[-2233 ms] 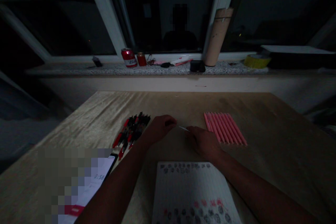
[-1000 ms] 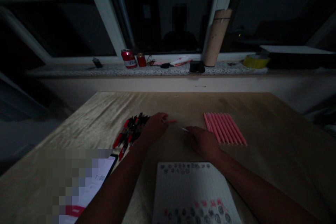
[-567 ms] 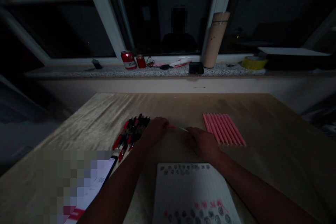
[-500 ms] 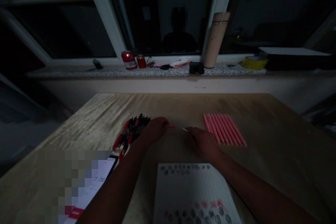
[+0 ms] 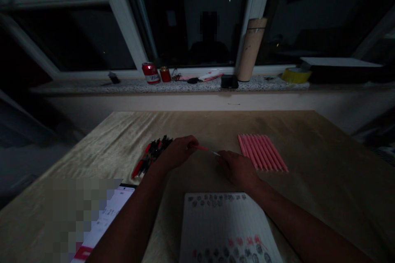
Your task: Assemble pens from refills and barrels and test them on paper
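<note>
Between my hands runs a thin pen, red on the left and pale towards the right. My left hand is closed around its red end. The fingers of my right hand pinch the pale end; their tips are partly hidden. Left of my left hand lies a loose pile of black and red pens, partly covered by that arm. Just beyond my right hand, pink pens lie side by side in a neat row. Below my hands is a lined notepad with dark and red scribbled marks.
A lit phone lies at lower left, partly behind my left forearm. On the windowsill stand a red can, a small red jar, a tall tan cylinder, a dark box and a yellow tape roll.
My left hand has shifted slightly left, and more of the pen's red part shows between my hands. My right hand has barely moved. The view has tilted a little.
</note>
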Demonstrator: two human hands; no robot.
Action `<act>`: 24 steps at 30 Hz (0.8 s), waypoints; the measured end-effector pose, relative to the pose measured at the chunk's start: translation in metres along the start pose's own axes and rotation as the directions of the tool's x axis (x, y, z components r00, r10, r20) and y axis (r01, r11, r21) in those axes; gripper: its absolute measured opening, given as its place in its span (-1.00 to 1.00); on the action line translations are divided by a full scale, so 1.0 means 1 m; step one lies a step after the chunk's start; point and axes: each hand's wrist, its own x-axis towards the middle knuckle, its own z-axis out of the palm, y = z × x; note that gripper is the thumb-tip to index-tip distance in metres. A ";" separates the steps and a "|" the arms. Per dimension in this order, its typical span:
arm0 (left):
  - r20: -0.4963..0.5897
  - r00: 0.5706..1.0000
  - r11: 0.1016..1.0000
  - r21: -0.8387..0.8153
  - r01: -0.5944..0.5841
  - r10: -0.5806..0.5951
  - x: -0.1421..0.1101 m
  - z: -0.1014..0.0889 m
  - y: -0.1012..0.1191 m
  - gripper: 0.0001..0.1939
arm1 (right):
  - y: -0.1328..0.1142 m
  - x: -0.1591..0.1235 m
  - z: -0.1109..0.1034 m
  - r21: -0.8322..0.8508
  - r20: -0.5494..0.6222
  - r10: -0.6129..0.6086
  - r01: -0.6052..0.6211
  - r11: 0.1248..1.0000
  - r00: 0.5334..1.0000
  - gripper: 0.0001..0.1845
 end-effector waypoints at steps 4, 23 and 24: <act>0.003 1.000 1.000 0.021 -0.017 0.017 0.000 0.000 -0.001 -0.86 | 0.002 0.000 0.002 0.003 -0.003 -0.007 0.007 1.000 1.000 -0.64; 0.096 0.993 0.997 -0.035 -0.067 0.071 0.000 0.009 0.017 -0.80 | 0.001 0.000 0.001 0.097 0.008 -0.052 0.051 0.994 0.999 -0.67; 0.104 0.992 0.997 -0.042 -0.068 0.072 0.001 0.011 0.018 -0.80 | 0.001 0.000 0.003 0.106 0.006 -0.050 0.049 0.993 0.999 -0.66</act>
